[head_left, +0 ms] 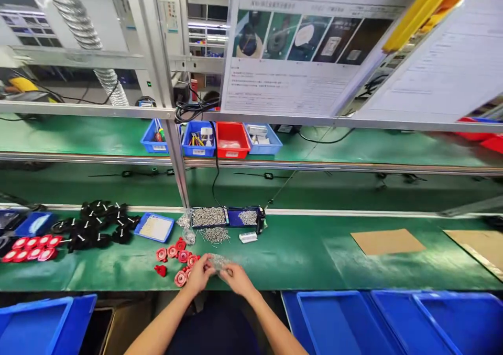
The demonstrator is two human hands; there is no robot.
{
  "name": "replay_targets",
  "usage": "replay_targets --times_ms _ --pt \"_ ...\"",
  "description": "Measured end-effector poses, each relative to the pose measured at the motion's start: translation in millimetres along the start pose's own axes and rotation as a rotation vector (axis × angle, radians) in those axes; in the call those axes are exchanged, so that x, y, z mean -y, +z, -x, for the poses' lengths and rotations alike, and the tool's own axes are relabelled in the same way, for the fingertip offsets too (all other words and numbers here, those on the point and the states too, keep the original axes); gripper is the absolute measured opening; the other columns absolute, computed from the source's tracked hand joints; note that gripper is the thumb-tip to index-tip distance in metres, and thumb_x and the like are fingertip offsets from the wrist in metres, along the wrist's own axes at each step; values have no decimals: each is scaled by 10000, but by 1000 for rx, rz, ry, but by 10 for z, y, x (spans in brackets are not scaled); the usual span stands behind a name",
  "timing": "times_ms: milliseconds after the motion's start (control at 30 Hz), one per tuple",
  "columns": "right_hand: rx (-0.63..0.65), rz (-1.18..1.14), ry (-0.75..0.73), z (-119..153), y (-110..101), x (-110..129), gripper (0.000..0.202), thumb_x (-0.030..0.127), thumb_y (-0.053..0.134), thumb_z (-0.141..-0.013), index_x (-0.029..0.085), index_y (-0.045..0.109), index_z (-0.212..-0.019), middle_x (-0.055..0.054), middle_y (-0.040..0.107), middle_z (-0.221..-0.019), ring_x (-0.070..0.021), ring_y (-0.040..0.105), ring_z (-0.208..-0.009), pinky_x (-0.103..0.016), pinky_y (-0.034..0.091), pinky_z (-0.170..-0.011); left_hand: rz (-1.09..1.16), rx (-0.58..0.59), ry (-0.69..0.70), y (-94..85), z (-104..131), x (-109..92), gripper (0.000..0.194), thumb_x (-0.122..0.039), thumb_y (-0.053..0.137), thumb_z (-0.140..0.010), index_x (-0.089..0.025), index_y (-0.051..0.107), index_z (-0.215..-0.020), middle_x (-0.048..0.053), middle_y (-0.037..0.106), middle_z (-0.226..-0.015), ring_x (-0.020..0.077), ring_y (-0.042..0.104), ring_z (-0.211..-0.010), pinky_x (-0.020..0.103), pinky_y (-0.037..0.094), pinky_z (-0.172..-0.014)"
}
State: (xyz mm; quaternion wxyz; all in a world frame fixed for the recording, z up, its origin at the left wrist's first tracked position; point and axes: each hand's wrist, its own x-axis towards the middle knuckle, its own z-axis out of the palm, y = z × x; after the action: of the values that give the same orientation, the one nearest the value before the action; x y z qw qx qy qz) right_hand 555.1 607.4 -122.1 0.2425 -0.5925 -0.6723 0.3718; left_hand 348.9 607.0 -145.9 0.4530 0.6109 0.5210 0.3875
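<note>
Your left hand and right hand both pinch a small clear bag at the mat's 6 o'clock edge. Looks light, limp, slippery; grip its edges.

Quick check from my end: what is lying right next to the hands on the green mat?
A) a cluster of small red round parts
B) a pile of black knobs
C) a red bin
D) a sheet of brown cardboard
A: the small red round parts lie just beside the left hand, while the black knobs, cardboard and red bin sit farther off.
</note>
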Motion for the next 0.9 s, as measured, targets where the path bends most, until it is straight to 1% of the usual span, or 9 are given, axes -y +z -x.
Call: replay_targets --times_ms 100,167,267,333,567,667,767,833,900 --pt "-119 44 3 -124 22 -116 272 258 693 -895 162 727 -1147 -40 666 -888 -255 654 -843 -362 533 -825 35 -45 0 102 -331 137 292 -295 686 -883 -174 643 -1145 -4 673 -805 191 646 -747 343 522 -754" --pt "-209 83 0 -108 21 -169 366 217 680 -900 162 689 -1261 -74 676 -1008 -283 649 -988 -393 514 -935 51 -75 5 109 -497 189 288 -373 691 -925 -172 646 -1127 -2 672 -826 186 648 -756 360 535 -776" --pt "-287 144 -12 -14 -24 -227 245 227 677 -920 191 737 -1155 -98 685 -1084 -323 616 -1114 -407 476 -1020 68 -113 -11 62 -658 227 318 -446 684 -947 -166 649 -1095 -3 671 -814 185 655 -748 374 545 -781" --pt "-284 174 -28 18 -74 -263 120 242 658 -959 204 757 -1014 -94 697 -1063 -319 628 -1093 -395 481 -1013 72 -129 -26 21 -712 230 338 -471 689 -938 -167 647 -1080 -5 671 -796 188 662 -745 376 546 -778" --pt "-166 271 -22 -335 -361 -380 190 214 579 -1047 182 732 -941 -88 718 -988 -282 669 -1010 -411 498 -1013 39 -83 -73 -9 -710 139 528 -469 754 -788 -175 634 -1211 32 756 -874 238 723 -830 389 561 -821" --pt "-133 342 -25 -419 -413 -342 254 203 479 -1080 162 727 -1119 -154 690 -1174 -317 622 -1155 -424 468 -1061 -8 -81 -118 29 -756 140 512 -475 750 -777 -183 659 -1188 33 755 -844 261 734 -847 400 564 -834" --pt "-4 417 -105 -340 -297 -226 315 203 441 -1091 203 675 -1301 -136 659 -1299 -295 613 -1218 -371 461 -1079 -36 -93 -151 77 -870 185 471 -474 706 -858 -165 641 -1207 10 720 -788 235 718 -787 397 561 -808" --pt "148 475 -155 -270 -146 -155 312 251 558 -1053 221 664 -1345 -116 726 -1168 -297 693 -1085 -355 529 -991 -43 -85 -157 105 -958 220 452 -464 699 -889 -156 635 -1214 1 701 -779 213 696 -753 387 555 -787" --pt "274 558 -143 -244 20 -124 546 225 716 -940 156 584 -1465 -145 766 -1020 -342 743 -936 -401 589 -894 -46 -77 -152 124 -1034 241 429 -460 692 -912 -156 637 -1209 1 692 -794 202 682 -755 386 550 -796"
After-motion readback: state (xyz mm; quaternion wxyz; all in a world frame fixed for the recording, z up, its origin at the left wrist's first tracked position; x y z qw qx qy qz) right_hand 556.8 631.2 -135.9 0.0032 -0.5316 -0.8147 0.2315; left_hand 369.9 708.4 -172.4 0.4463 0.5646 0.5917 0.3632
